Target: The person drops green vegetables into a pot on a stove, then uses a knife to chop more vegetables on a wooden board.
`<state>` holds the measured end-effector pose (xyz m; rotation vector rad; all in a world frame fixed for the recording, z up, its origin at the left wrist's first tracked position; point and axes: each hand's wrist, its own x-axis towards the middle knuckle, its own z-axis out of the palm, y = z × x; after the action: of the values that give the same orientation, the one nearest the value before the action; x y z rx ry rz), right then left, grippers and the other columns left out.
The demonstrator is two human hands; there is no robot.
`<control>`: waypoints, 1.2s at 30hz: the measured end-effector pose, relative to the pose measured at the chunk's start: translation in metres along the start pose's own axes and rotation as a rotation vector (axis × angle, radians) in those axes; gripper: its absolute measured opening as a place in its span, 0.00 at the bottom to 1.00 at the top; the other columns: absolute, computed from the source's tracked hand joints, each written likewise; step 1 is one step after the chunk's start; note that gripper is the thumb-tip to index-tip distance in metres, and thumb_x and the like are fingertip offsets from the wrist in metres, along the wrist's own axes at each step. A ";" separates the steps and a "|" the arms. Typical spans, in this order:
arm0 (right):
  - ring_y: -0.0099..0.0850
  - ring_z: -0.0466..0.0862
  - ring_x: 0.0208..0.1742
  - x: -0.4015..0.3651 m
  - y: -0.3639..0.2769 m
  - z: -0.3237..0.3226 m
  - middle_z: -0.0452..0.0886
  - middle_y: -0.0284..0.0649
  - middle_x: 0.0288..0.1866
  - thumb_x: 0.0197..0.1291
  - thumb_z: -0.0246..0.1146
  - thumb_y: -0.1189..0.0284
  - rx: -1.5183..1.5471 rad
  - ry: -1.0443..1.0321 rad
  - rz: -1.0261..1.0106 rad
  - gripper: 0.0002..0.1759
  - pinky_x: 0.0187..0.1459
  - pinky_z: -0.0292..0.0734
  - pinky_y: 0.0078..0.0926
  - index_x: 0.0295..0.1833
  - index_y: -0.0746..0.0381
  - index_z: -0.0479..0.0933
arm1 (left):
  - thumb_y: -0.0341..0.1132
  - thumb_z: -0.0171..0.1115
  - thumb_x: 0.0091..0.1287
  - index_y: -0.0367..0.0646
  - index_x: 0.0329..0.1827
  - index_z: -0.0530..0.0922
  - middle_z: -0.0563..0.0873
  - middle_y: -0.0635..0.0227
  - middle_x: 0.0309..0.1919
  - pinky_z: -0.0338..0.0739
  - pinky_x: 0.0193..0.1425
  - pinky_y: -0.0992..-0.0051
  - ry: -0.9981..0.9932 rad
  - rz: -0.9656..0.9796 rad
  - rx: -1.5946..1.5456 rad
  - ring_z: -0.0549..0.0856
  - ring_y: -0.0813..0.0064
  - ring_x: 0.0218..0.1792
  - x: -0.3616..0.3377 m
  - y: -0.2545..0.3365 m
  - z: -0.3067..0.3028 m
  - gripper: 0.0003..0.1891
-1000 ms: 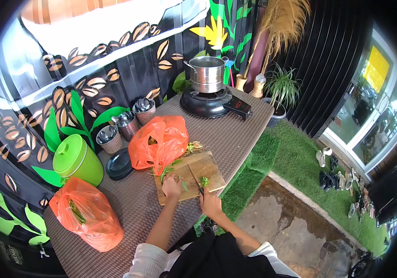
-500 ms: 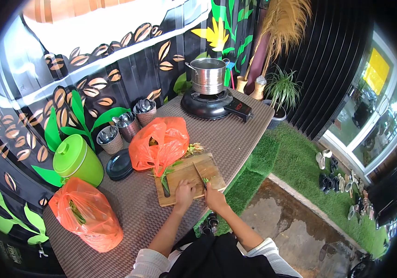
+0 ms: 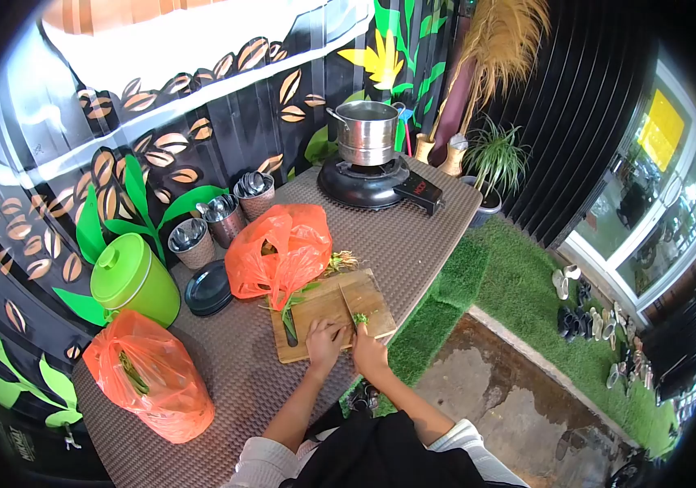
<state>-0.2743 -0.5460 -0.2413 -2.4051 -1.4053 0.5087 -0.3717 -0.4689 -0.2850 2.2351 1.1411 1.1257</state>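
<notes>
My right hand is closed around the handle of a knife, whose blade points away from me over the wooden cutting board. Small chopped greens lie against the right side of the blade. On the board just left of the knife rests my left hand, its fingers curled; whatever is under them is hidden. Leafy stems stick out at the board's far left edge, below an orange plastic bag. A bunch of pale stalk ends shows behind the board.
A second orange bag with greens stands at the left, near a lime-green lidded container. Dark plates and several cutlery cups line the wall side. A steel pot sits on a black stove at the far end.
My right hand and the knife handle have shifted slightly left, closer to my left hand. The left hand has barely moved on the board.
</notes>
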 end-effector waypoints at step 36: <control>0.61 0.83 0.37 -0.014 -0.002 0.005 0.82 0.60 0.33 0.70 0.48 0.62 0.049 0.001 -0.024 0.16 0.39 0.78 0.57 0.52 0.64 0.62 | 0.27 0.64 0.58 0.47 0.50 0.77 0.86 0.69 0.37 0.73 0.51 0.65 -0.079 -0.090 -0.187 0.80 0.61 0.43 0.003 -0.001 -0.003 0.16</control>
<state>-0.2848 -0.5569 -0.2424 -2.3475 -1.4031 0.5302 -0.3736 -0.4660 -0.2823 2.0471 1.0483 1.0524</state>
